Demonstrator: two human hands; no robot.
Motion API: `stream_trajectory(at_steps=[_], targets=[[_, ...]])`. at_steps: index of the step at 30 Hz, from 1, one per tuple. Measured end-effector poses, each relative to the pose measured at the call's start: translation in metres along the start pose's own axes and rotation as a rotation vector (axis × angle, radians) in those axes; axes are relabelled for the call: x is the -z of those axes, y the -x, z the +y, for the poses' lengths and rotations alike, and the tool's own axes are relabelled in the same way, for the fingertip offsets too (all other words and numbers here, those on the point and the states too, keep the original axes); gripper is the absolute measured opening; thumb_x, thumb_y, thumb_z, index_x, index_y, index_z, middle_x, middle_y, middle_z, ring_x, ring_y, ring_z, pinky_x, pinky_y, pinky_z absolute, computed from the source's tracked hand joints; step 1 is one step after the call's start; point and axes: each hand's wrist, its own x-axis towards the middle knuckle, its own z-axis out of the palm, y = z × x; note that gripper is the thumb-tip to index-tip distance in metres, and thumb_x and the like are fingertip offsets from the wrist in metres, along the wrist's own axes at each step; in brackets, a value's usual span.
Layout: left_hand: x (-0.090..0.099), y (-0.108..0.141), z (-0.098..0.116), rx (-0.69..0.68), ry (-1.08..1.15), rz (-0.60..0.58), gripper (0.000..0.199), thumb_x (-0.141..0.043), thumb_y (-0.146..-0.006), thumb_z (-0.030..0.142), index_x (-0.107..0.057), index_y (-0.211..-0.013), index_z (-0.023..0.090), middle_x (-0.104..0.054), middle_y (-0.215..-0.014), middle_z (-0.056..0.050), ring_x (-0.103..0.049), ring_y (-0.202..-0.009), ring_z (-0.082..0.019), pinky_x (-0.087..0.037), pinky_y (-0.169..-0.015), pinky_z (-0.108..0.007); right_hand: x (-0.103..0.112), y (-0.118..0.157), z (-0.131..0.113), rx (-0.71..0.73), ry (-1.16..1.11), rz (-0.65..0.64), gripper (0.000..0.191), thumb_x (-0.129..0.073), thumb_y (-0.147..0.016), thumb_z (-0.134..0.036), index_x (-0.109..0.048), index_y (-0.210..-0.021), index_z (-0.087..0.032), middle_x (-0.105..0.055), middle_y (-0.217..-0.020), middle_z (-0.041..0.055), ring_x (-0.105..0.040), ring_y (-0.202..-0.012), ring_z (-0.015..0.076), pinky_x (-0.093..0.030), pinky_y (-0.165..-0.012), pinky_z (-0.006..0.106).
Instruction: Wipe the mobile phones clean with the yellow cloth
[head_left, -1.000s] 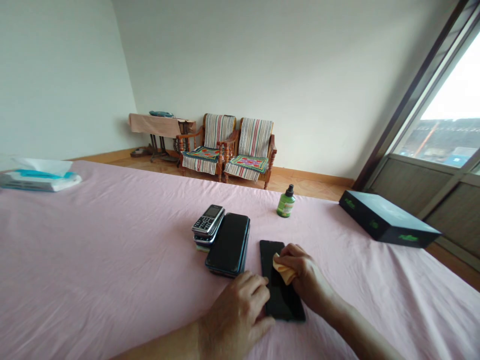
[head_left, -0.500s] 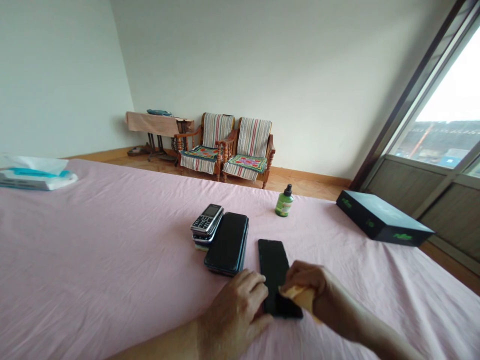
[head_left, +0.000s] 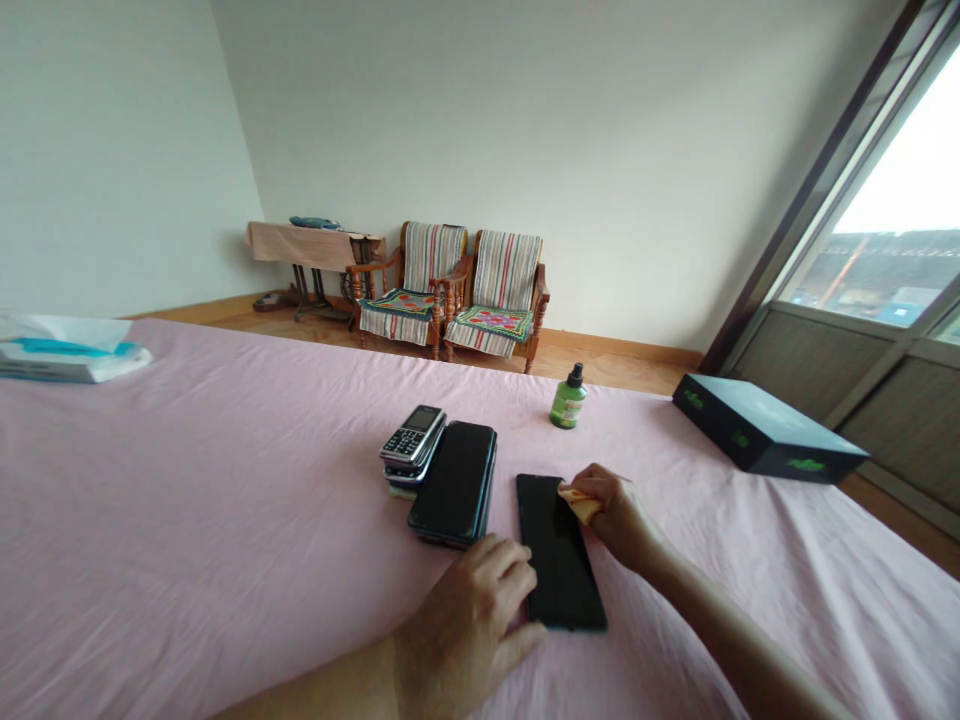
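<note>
A black smartphone lies flat, screen up, on the pink sheet. My left hand rests along its left edge, fingertips touching the side and thumb apart near the lower corner. Pinched in my right hand is a folded yellow cloth, pressed at the phone's upper right edge. Just left of the phone, a stack of dark smartphones stands close to my left fingers. Beside it is a smaller stack topped by a silver and black keypad phone.
A green bottle with a black cap stands beyond the phone. At right lies a black box with green lettering; at far left, a tissue pack. Past the pink-covered surface are two wooden chairs.
My right hand has moved the cloth away from me, from the lower part of the screen to the phone's upper right edge. My left hand stays in place.
</note>
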Motion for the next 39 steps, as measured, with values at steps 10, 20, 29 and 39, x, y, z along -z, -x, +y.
stream_trajectory(at_steps=[10,20,29,39], targets=[[-0.001,0.000,0.000,-0.016,-0.019,0.020,0.032,-0.075,-0.077,0.016,-0.062,-0.106,0.017,-0.061,-0.116,-0.007,-0.055,-0.109,-0.024,-0.048,-0.096,-0.039,0.010,0.046,-0.026,0.000,0.003,-0.067,0.033,-0.047,-0.073,-0.001,-0.073,-0.077,-0.021,-0.063,-0.079,0.0041,-0.062,-0.074,0.0164,-0.043,-0.062,0.025],[-0.001,0.000,0.000,-0.014,-0.024,0.022,0.031,-0.075,-0.077,0.016,-0.062,-0.105,0.017,-0.061,-0.115,-0.007,-0.056,-0.108,-0.024,-0.048,-0.096,-0.039,0.008,0.085,-0.038,0.019,0.023,-0.098,0.028,-0.050,-0.081,-0.009,-0.074,-0.084,-0.022,-0.061,-0.080,0.0055,-0.062,-0.071,0.0172,-0.046,-0.060,0.025],[0.000,0.000,0.002,-0.014,-0.018,0.010,0.032,-0.076,-0.078,0.017,-0.063,-0.107,0.016,-0.062,-0.116,-0.007,-0.055,-0.108,-0.025,-0.048,-0.097,-0.040,0.030,0.081,-0.052,0.044,-0.009,-0.240,0.031,-0.049,-0.075,-0.003,-0.073,-0.073,-0.023,-0.064,-0.073,0.0032,-0.062,-0.063,0.0135,-0.043,-0.054,0.022],[-0.001,0.000,-0.001,-0.002,-0.016,-0.019,0.034,-0.076,-0.079,0.019,-0.063,-0.111,0.016,-0.061,-0.119,-0.008,-0.054,-0.110,-0.025,-0.047,-0.099,-0.040,0.012,-0.005,-0.026,0.100,0.063,0.046,0.036,-0.048,-0.066,0.003,-0.074,-0.076,-0.019,-0.064,-0.078,0.0048,-0.061,-0.073,0.0175,-0.044,-0.064,0.026]])
